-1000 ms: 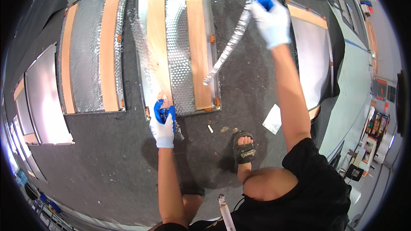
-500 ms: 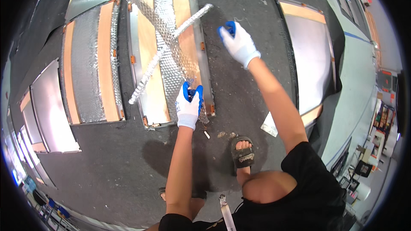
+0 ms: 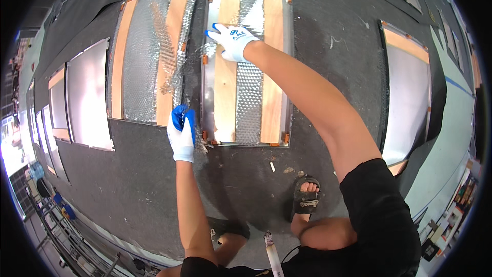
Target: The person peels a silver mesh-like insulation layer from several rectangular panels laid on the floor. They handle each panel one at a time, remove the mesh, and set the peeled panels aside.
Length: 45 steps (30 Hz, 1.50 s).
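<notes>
My left hand [image 3: 182, 129], in a white glove with blue fingertips, is closed near the lower corner of the left panel [image 3: 118, 56]. From it a see-through strip of bubble wrap [image 3: 165, 54] seems to run up over that panel, blurred by motion. My right hand [image 3: 234, 42], gloved alike, reaches over the middle panel [image 3: 224, 79] with its fingers apart. Beside those fingertips is a silvery smear that I cannot make out. The middle panel bears two wooden boards, bubble wrap between them and orange corner pieces along its metal edge.
More metal panels lie at the far left [image 3: 89, 95] and at the right [image 3: 407, 92]. Dark matting [image 3: 328, 66] covers the work surface. A small white stub [image 3: 272, 166] lies near my sandalled foot [image 3: 308, 195]. A cigarette [image 3: 273, 256] with ash juts in at the lower edge.
The view has shifted. My left hand has moved left with the bubble wrap, now over the left panel. My right hand has crossed onto the middle panel. The silvery rolled strip no longer lies across it.
</notes>
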Available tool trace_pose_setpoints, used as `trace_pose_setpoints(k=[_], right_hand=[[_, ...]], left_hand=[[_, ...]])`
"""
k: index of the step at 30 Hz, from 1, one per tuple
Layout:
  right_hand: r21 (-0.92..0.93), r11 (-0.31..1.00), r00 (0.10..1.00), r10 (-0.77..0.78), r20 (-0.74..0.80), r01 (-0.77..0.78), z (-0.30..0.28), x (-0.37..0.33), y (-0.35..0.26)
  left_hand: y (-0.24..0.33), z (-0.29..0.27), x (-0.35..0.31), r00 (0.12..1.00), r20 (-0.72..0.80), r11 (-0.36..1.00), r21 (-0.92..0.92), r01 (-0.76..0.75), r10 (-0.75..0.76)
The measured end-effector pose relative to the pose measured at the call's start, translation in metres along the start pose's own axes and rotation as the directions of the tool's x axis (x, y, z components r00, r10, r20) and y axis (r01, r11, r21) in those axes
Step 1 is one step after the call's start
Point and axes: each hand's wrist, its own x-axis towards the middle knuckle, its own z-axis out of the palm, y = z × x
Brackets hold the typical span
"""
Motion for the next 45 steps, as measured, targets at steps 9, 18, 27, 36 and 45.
trace_pose_setpoints(k=[9, 18, 27, 36, 45], right_hand=[[-0.114, 0.962, 0.962, -0.26, -0.085, 0.25, -0.026, -0.003, -0.005], [0.179, 0.926, 0.908, -0.261, -0.329, 0.331, 0.006, -0.064, -0.048], [0.242, 0.97, 0.918, 0.095, -0.384, 0.0, 0.044, -0.111, -0.073], [0.037, 0.91, 0.911, 0.412, 0.034, -0.413, 0.049, -0.134, -0.082], [0.003, 0.986, 0.974, -0.164, 0.158, 0.166, 0.034, -0.12, -0.041]], left_hand=[[0.017, -0.048, 0.048, 0.974, 0.092, 0.959, 0.178, -0.22, 0.206], [0.01, 0.026, -0.004, 0.925, 0.38, 0.999, -0.043, 0.007, 0.009], [-0.024, 0.049, -0.033, 0.838, 0.463, 0.843, -0.291, 0.452, -0.289], [-0.028, -0.023, -0.008, 0.822, 0.502, 0.917, -0.128, 0.379, -0.269], [-0.031, -0.027, -0.019, 0.856, 0.454, 0.924, -0.156, 0.349, -0.247]])
